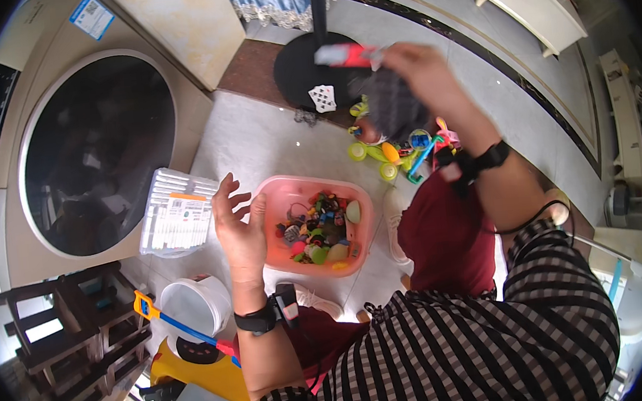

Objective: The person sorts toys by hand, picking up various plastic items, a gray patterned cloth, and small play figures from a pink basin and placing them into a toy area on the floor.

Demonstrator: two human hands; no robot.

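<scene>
In the head view my right hand [415, 66] is raised beyond the pink plastic basin, its fingers pinched on a red and white packet [350, 55] blurred by motion. Just under that hand is a dark striped cloth item [397, 103]; whether the hand touches it I cannot tell. Beside the left rim of the basin [274, 192] hangs my left hand [239, 226], fingers apart and holding nothing. Small mixed toys [323, 226] fill part of the basin. Colourful plastic toys [389, 153] lie on the floor below the striped item.
A front-loading washing machine [99, 152] stands left, near a clear case of white sticks [177, 214]. White bucket [195, 305], yellow ride-on toy [210, 379] and dark wooden stools [73, 334] lie lower left. Playing cards [323, 98] rest by a round black stand base [297, 69].
</scene>
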